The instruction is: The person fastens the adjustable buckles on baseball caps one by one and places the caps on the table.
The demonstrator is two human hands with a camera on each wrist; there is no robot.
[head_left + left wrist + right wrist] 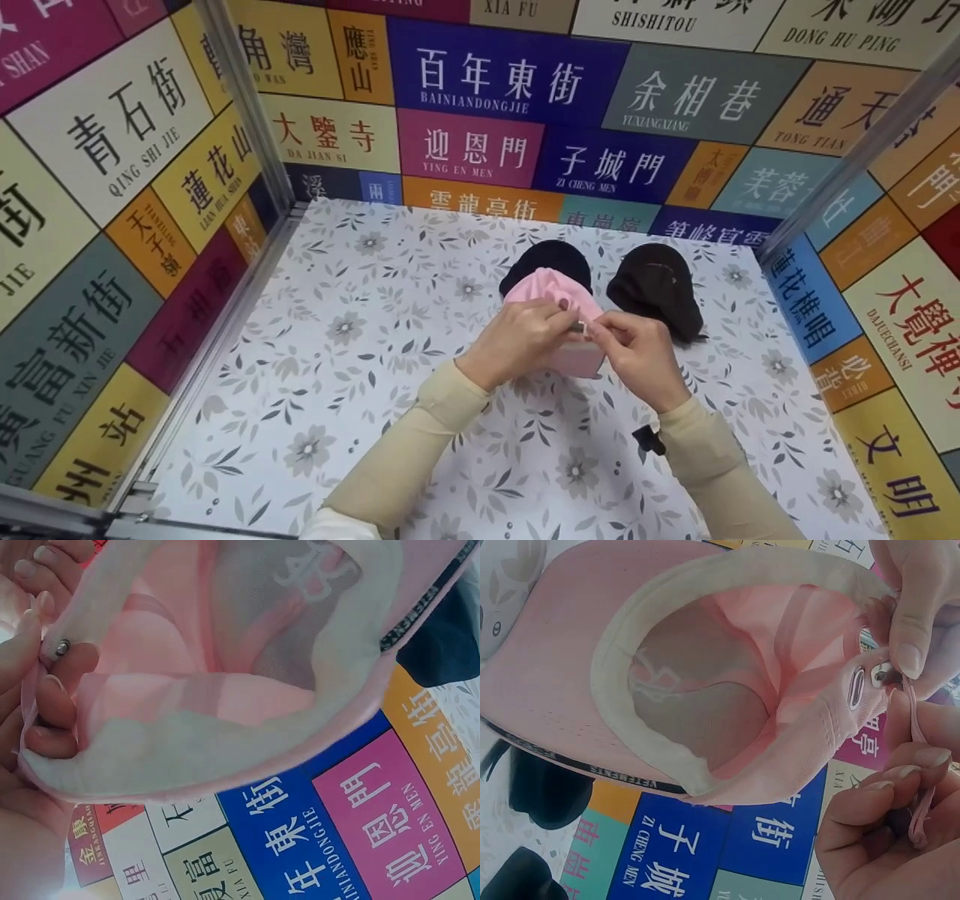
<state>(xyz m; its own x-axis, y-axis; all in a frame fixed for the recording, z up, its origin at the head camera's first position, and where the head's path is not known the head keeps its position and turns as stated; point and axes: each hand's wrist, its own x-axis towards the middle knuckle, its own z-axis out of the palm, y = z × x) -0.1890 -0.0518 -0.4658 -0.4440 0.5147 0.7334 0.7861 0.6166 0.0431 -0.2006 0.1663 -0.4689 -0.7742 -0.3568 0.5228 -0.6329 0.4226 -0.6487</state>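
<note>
A pink baseball cap (pixel 546 286) is held up in front of me, with its pale inner sweatband and mesh panels showing in both wrist views. My left hand (pixel 517 341) grips the back edge of the cap, its thumb beside the metal strap buckle (pixel 883 673). The thumb and fingers of my right hand (pixel 646 358) pinch the thin pink adjuster strap (pixel 917 720) that comes out by the buckle. Both hands meet at the back opening; the brim (pixel 555 667) points away from them in the right wrist view.
Behind the pink cap lies a black cap (pixel 551 256), partly hidden by it. To its right is a dark brown cap (pixel 652 289). They rest on a white table (pixel 345 375) with a leaf and flower print. Walls of coloured sign panels (pixel 510 75) enclose the table's back and sides.
</note>
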